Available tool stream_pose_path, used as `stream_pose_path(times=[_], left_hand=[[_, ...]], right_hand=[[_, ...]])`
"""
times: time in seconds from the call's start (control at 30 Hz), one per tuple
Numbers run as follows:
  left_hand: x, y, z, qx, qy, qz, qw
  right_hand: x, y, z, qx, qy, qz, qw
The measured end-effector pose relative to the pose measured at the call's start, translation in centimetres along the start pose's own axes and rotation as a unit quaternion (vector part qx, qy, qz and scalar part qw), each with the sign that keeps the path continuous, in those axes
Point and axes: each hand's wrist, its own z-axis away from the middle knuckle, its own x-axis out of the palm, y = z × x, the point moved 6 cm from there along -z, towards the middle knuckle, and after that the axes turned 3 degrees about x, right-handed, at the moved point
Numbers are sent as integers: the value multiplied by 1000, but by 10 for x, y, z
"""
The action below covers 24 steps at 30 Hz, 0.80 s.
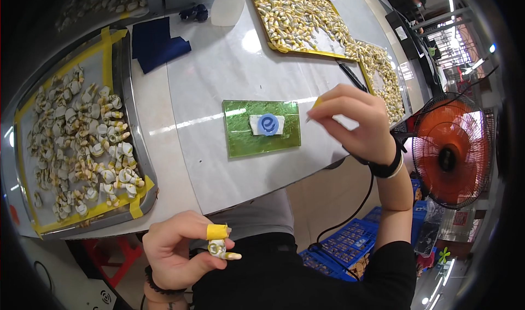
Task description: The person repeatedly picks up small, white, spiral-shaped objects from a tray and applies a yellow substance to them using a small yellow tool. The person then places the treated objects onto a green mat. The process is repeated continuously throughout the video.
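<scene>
My left hand is near the table's front edge, its fingers pinched on a small white-and-gold moulded piece with a pale pointed tip. Yellow tape wraps one of its fingers. My right hand is raised over the table, right of a green glass-like slab. Its thumb and fingertips are pressed together around something too small to make out, and a bit of yellow shows at a fingertip. A white block lies on the slab, with a round blue piece on top of it.
At left, a tray edged with yellow tape holds many similar pieces. Another tray of small pointed pieces lies at the back, a third beside it. A white bottle, blue cloth and black pen also lie there. An orange fan stands at right.
</scene>
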Motion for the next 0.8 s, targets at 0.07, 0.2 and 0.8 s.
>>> stream_pose_path(times=[0.07, 0.2, 0.8], left_hand=[[1, 0, -1, 16, -11, 5, 1000], [3, 2, 0, 32, -15, -6, 999], [-1, 4, 2, 83, -15, -10, 996]], right_hand=[[8, -14, -6, -22, 5, -8, 1000], [22, -17, -14, -17, -13, 39, 999], [45, -24, -21, -87, -9, 149, 985]])
